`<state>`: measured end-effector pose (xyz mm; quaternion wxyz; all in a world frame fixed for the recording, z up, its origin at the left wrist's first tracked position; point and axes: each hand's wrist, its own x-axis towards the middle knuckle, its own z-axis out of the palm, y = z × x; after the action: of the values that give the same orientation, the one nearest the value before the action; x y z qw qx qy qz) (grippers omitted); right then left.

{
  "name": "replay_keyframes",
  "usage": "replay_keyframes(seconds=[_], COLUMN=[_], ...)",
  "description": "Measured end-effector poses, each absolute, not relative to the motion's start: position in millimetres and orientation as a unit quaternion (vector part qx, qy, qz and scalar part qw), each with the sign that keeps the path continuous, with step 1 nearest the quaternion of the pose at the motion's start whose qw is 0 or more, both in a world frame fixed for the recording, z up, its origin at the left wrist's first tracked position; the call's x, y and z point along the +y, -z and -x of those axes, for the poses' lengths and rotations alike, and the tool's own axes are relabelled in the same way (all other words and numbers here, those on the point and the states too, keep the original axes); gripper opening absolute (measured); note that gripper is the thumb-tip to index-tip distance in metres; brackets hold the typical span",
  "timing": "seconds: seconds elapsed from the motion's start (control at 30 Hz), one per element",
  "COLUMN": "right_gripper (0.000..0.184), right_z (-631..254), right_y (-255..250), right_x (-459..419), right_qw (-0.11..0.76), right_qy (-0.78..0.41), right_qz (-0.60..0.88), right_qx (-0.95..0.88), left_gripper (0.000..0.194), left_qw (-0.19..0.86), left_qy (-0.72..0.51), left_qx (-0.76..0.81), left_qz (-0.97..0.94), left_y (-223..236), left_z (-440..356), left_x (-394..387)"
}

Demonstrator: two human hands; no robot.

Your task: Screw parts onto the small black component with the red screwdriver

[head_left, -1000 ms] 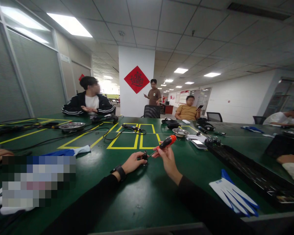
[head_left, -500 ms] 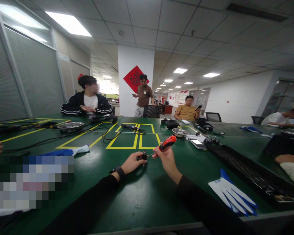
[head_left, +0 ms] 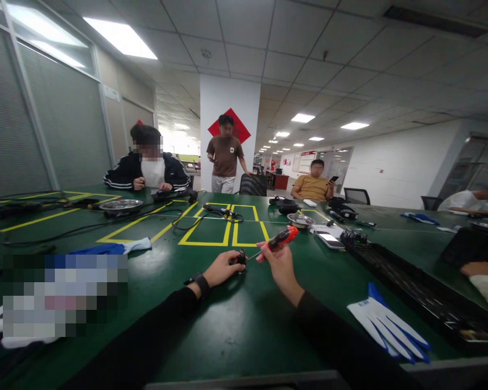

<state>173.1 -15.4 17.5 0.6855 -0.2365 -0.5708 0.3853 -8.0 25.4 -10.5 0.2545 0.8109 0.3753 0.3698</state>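
In the head view, my left hand [head_left: 223, 268] is closed around a small dark cylindrical part [head_left: 242, 257] standing on the green table. The kind of part is too small to make out. A red and black screwdriver [head_left: 282, 238] is gripped in my right hand [head_left: 279, 262], its handle pointing up and to the right. Its thin metal shaft slants down to the left, and the tip reaches the side of the dark part. Whether the tip sits in a screw is too small to tell.
A black tray of parts [head_left: 406, 281] runs along the right, beside white and blue gloves [head_left: 390, 322]. Ahead lie a phone [head_left: 329, 240], a metal bowl [head_left: 301, 220] and a cabled tool [head_left: 219, 210] near yellow tape. Another metal bowl [head_left: 121, 206] stands left. Several people are around the table.
My hands keep the same hold on the part and the screwdriver. The view has shifted slightly. Across the table, the seated person's head has turned down, and the standing person has moved left.
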Motion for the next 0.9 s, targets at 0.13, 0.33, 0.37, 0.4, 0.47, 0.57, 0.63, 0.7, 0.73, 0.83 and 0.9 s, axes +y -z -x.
replay_keyframes(seconds=[0.13, 0.33, 0.37, 0.4, 0.47, 0.57, 0.63, 0.7, 0.73, 0.83, 0.9], right_gripper=[0.030, 0.028, 0.027, 0.025, 0.023, 0.026, 0.027, 0.028, 0.028, 0.028, 0.027], right_z=[-175.5, -175.8, -175.4, -174.9, -174.2, -174.0, -174.3, -174.5, -174.5, -174.3, -174.0], right_y=[-17.4, -19.5, -19.3, -18.9, -18.1, -18.2, -19.1, -20.1, -20.3, -19.6, -18.5], right_x=[-17.8, -16.7, -16.0, -15.4, -15.0, -17.1, -19.2, -20.6, -20.9, -20.4, -19.5], right_qw=[0.685, 0.673, 0.673, 0.672, 0.671, 0.671, 0.668, 0.665, 0.665, 0.674, 0.681], right_qy=[-0.404, -0.390, -0.387, -0.385, -0.386, -0.399, -0.414, -0.419, -0.416, -0.388, -0.376], right_qz=[0.222, 0.253, 0.256, 0.258, 0.258, 0.244, 0.230, 0.228, 0.231, 0.244, 0.247], right_qx=[-0.564, -0.575, -0.576, -0.577, -0.578, -0.575, -0.574, -0.574, -0.576, -0.579, -0.578], left_gripper=[0.029, 0.028, 0.028, 0.029, 0.029, 0.030, 0.030, 0.031, 0.031, 0.032, 0.032], left_qw=[0.252, 0.251, 0.252, 0.253, 0.254, 0.254, 0.252, 0.247, 0.244, 0.231, 0.221], left_qy=[-0.369, -0.374, -0.374, -0.373, -0.372, -0.371, -0.371, -0.368, -0.366, -0.357, -0.356], left_qx=[0.381, 0.373, 0.375, 0.376, 0.380, 0.377, 0.375, 0.379, 0.381, 0.380, 0.377], left_qz=[-0.809, -0.811, -0.810, -0.809, -0.808, -0.810, -0.811, -0.812, -0.813, -0.821, -0.826], left_y=[10.0, 10.5, 10.6, 10.6, 10.7, 10.4, 10.1, 9.5, 9.2, 8.4, 8.4], left_z=[8.0, 8.0, 7.9, 7.9, 7.8, 7.8, 7.8, 7.8, 7.8, 7.9, 8.1], left_x=[24.7, 25.3, 25.5, 25.6, 25.6, 25.2, 24.6, 23.8, 23.4, 22.5, 22.7])
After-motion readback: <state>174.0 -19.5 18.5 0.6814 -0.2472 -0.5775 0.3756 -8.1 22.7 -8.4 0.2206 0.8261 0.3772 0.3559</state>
